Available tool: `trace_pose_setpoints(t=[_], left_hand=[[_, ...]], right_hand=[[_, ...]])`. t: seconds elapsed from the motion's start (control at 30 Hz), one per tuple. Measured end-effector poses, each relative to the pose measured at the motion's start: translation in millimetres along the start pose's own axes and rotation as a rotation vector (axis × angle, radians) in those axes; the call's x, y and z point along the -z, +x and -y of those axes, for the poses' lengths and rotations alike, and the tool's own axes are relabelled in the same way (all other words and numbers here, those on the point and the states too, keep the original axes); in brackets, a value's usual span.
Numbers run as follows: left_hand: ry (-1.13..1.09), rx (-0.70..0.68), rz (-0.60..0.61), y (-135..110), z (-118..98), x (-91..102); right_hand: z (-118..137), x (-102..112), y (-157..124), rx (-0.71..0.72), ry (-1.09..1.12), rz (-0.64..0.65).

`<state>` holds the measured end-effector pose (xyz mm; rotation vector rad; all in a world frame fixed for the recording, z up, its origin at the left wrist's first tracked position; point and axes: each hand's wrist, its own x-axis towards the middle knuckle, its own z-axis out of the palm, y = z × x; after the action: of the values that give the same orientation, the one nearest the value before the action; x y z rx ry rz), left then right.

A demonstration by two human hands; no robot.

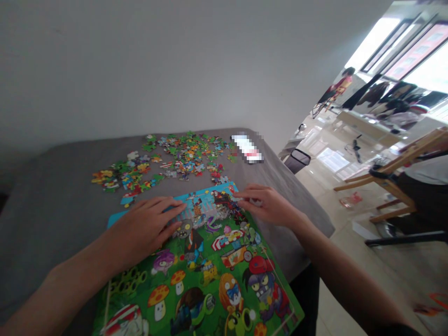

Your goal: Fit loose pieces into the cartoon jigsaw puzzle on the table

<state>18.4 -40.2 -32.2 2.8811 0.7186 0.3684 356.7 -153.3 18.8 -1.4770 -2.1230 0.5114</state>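
A colourful cartoon puzzle board [210, 280] lies on the grey cloth near me, its picture of zombies and plants facing up. My left hand [150, 226] rests over the board's upper left part, fingers stretched out and apart from the thumb. At the upper right corner, my right hand [268, 204] touches the board with its fingertips; a gap shows between fingers and thumb. Whether a small piece lies under those fingertips is hidden. Beyond the board spreads a heap of loose jigsaw pieces [189, 151], with another cluster of pieces [129, 175] to the left.
A phone [247, 148], partly blurred, lies at the right of the pieces on the grey cloth [66, 186]. The white wall [157, 70] stands behind the table. To the right are a wooden chair [395, 186], a tiled floor and a person [341, 86] farther off.
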Motion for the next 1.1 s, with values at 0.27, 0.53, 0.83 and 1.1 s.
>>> trace_pose_setpoints(t=[0.27,0.53,0.83,1.1], left_hand=[[-0.051,0.021,0.052,3,-8,16.3],[-0.007,0.052,0.161,4,-16,26.7],[-0.019,0.1,0.229,5,-28,34.7],[-0.018,0.117,0.225,4,-31,36.5]], right_hand=[[-49,0,113,0.009,-0.137,-0.184],[-75,-46,115,-0.039,-0.249,-0.202],[-94,-48,108,0.03,-0.177,-0.283],[-55,-9,86,-0.125,0.14,-0.305]])
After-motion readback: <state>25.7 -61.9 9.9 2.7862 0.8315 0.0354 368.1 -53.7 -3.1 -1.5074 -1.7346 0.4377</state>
